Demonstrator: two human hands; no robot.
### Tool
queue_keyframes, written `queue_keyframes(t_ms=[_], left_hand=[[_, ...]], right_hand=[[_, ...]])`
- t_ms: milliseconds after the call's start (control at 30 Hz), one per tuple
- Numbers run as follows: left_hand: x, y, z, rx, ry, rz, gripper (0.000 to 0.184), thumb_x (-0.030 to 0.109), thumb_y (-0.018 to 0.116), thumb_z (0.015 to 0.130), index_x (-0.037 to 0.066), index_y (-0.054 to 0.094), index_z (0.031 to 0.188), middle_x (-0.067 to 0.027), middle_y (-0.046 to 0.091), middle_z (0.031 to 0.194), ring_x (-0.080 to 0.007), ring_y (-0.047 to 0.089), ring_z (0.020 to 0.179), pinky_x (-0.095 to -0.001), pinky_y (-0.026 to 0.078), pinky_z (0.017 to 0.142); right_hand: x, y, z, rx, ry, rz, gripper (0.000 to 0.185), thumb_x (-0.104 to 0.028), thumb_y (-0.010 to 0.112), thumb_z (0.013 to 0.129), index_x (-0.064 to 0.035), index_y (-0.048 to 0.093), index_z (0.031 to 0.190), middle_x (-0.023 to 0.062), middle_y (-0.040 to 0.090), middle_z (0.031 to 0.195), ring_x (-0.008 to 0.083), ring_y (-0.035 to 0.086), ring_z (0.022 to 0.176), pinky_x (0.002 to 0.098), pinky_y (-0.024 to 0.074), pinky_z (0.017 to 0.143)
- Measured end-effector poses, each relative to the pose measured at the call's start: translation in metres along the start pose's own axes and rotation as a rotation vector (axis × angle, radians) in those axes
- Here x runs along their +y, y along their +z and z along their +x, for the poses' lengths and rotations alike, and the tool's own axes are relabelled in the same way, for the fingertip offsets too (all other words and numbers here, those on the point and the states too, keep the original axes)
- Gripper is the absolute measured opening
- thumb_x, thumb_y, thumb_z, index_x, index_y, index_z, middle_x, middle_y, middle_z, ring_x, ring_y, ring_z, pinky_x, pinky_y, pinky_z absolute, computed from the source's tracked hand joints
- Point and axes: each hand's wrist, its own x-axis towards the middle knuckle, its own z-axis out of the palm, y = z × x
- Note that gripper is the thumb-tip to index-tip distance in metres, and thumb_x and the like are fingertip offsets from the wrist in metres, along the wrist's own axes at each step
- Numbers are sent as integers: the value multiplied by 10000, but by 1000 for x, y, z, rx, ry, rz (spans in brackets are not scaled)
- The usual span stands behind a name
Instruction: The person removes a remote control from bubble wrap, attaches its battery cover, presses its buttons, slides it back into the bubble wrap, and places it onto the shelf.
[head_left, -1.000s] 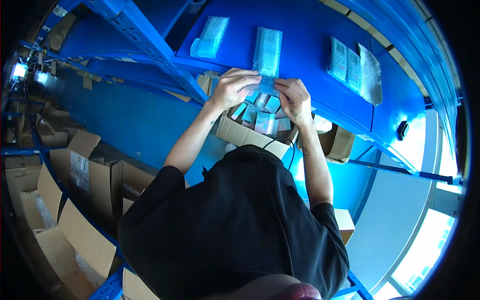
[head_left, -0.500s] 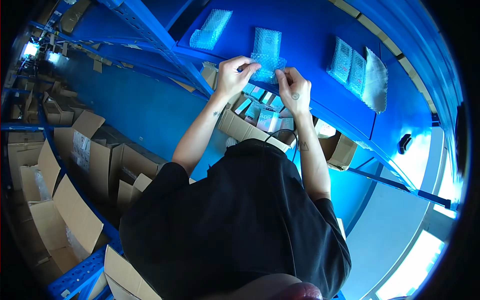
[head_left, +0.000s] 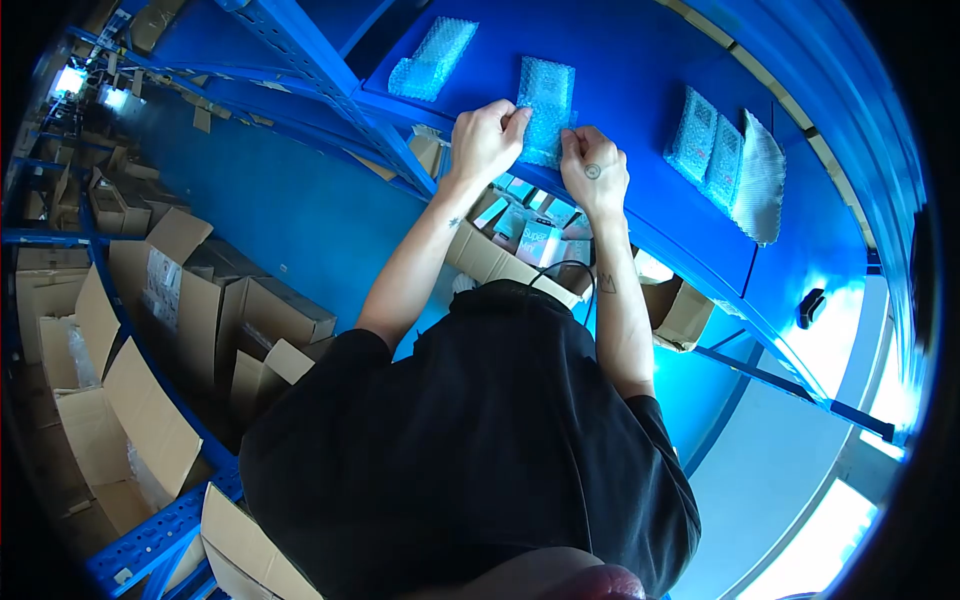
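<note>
A bubble-wrap packet (head_left: 547, 100) lies lengthwise on the blue shelf (head_left: 625, 70), between my two hands. My left hand (head_left: 488, 142) is closed, its thumb and bent fingers pinching the packet's left edge. On the opposite side, my right hand (head_left: 595, 172) pinches the lower right edge between thumb and curled fingers. What is inside the wrap cannot be made out. Another bubble-wrap packet (head_left: 436, 62) rests to the left, with a fold at its lower end. Over to the right are side-by-side wrapped packets (head_left: 705, 150) and a pale bubble-wrap sheet (head_left: 760, 180).
Below the shelf edge, a cardboard box (head_left: 478, 256) holds several small printed boxes (head_left: 538, 242). Another carton (head_left: 680, 312) stands to its right. Open cartons (head_left: 150, 420) fill the left side by a blue rack beam (head_left: 165, 535). A black object (head_left: 811, 308) sits at far right.
The wrap's lower flap, spread wider and crooked before, now lies straighter in line with the packet. My left hand has shifted slightly up and right along it. The whole view has shifted slightly.
</note>
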Motion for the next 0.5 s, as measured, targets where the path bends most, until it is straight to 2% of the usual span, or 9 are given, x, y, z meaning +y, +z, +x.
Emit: queue_keyframes(t_ms=[200, 400, 500], left_hand=[[-1, 8, 1, 32, -15, 203, 286, 191, 597, 882, 10, 586, 660, -129, 595, 532, -308, 508, 395, -404, 411, 436], [10, 7, 2, 27, -32, 288, 260, 177, 587, 867, 5, 591, 672, -156, 614, 546, -350, 562, 422, -422, 445, 435], [11, 9, 2, 50, -21, 296, 244, 165, 587, 842, -4, 588, 667, -175, 617, 547, -360, 573, 410, -413, 457, 403]], right_hand=[[-1, 3, 5, 26, -9, -50, 233, -207, 612, 864, -32, 680, 727, 75, 615, 535, 237, 562, 399, 322, 433, 399], [-1, 7, 9, 45, -34, -103, 244, -214, 608, 862, -31, 677, 715, 82, 607, 522, 239, 549, 376, 317, 421, 376], [-1, 12, 12, 133, -56, -114, 216, -206, 610, 860, -20, 680, 777, 84, 613, 528, 236, 552, 376, 316, 425, 376]])
